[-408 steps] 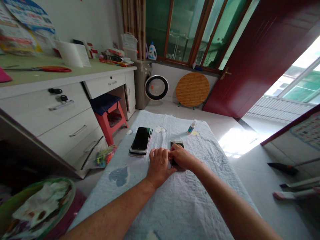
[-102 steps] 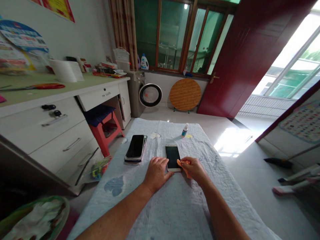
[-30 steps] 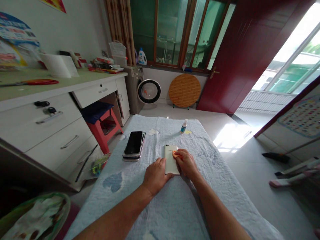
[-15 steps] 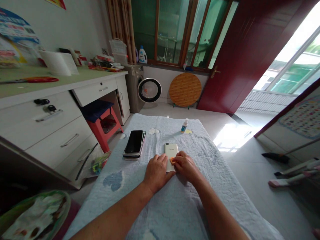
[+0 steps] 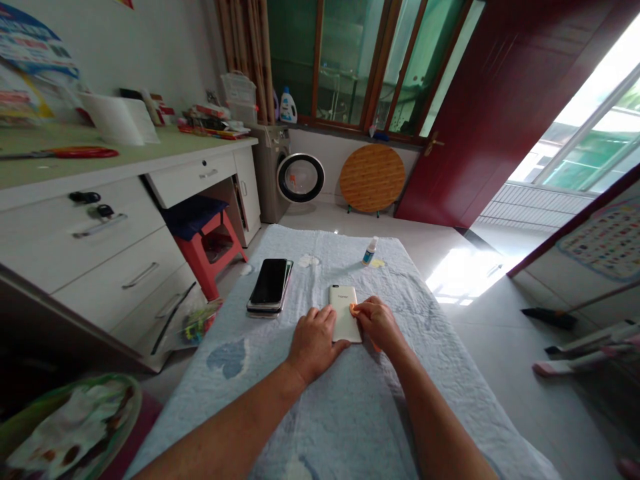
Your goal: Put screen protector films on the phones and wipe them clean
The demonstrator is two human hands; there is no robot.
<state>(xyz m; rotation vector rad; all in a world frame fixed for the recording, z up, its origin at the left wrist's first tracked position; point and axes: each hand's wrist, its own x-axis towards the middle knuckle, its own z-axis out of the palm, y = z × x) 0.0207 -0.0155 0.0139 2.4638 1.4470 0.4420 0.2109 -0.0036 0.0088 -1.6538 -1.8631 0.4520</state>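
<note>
A white phone (image 5: 345, 318) lies back up on the light blue cloth cover (image 5: 320, 413) in front of me. My left hand (image 5: 313, 340) grips it, fingers along the left edge and thumb at the bottom edge. Pinched in my right hand (image 5: 380, 324) is a small orange cloth (image 5: 354, 309), which touches the phone's right edge. Part of that cloth is hidden by the hand. Further left sits a stack of phones (image 5: 270, 283), the top one with its dark screen up. A small spray bottle (image 5: 369, 252) stands upright beyond the white phone, to the right.
On the left, a white desk (image 5: 125, 163) bears a paper roll (image 5: 113, 119) and red-handled scissors (image 5: 85, 153). A red stool (image 5: 213, 250) is tucked beside it. A bin (image 5: 133, 413) stands at the lower left. Behind are a washing machine (image 5: 270, 180) with its door open and a round wooden board (image 5: 373, 177).
My right hand has moved the orange cloth up and right, from the middle of the phone's back to its right edge. The left hand keeps its place on the phone.
</note>
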